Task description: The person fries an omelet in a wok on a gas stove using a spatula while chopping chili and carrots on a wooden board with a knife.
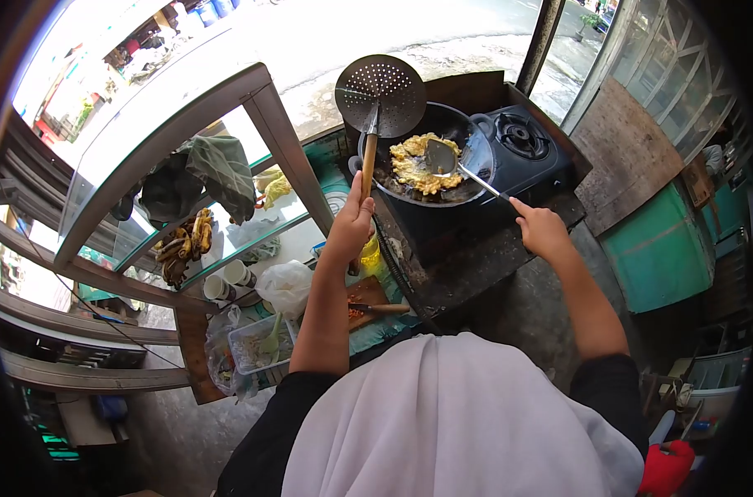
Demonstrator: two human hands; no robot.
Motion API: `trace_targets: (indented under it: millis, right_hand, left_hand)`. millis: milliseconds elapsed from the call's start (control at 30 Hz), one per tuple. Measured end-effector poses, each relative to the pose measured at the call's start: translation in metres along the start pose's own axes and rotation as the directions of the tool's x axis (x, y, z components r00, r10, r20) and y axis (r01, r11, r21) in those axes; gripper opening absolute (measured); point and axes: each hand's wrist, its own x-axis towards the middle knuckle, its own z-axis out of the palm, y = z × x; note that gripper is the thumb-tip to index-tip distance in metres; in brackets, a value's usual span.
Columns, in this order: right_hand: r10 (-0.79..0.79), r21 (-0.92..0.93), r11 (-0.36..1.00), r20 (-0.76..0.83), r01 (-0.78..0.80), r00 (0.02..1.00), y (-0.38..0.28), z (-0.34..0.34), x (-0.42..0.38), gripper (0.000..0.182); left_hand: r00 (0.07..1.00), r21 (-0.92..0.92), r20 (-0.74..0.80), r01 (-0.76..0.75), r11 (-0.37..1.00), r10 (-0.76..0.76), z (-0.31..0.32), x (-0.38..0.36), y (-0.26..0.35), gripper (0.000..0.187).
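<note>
My left hand (pixel 353 225) is wrapped round the wooden handle of a round perforated skimmer (pixel 397 103), whose dark disc is raised at the wok's left side and overlaps its rim in this view. With my right hand (pixel 542 228) I grip the handle of a metal spatula (pixel 442 157). Its blade lies over a golden, ragged-edged fried omelette (pixel 409 169) in the dark wok (pixel 480 184). Oil shows around the food. Under the wok is the left side of a black gas stove (pixel 550 168).
A bare burner (pixel 522 137) is right of the wok. At left, a glass display case (pixel 264 108) holds a bunch of bananas (pixel 190 242). Near my left forearm are a cutting board (pixel 364 300) with a knife (pixel 382 308), a plastic bag (pixel 285 287), cups and a white basket (pixel 260 344).
</note>
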Motion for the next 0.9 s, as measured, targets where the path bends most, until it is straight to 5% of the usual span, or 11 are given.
trace_targets:
  millis: [400, 700, 900]
  right_hand:
    - [-0.062, 0.113, 0.992, 0.001, 0.061, 0.998, -0.004, -0.011, -0.014, 0.042]
    - [0.064, -0.14, 0.988, -0.048, -0.07, 0.997, -0.004, 0.002, -0.011, 0.043]
    - [0.118, -0.114, 0.986, -0.035, -0.122, 0.992, -0.008, 0.012, 0.0, 0.042]
  left_hand:
    - [1.0, -0.001, 0.014, -0.001, 1.0, 0.001, 0.0, -0.001, 0.005, 0.057]
    - [1.0, -0.018, 0.013, 0.002, 1.0, -0.001, -0.003, -0.01, 0.018, 0.057]
    - [0.998, 0.267, -0.031, 0.052, 0.962, -0.045, -0.006, -0.011, 0.012, 0.06]
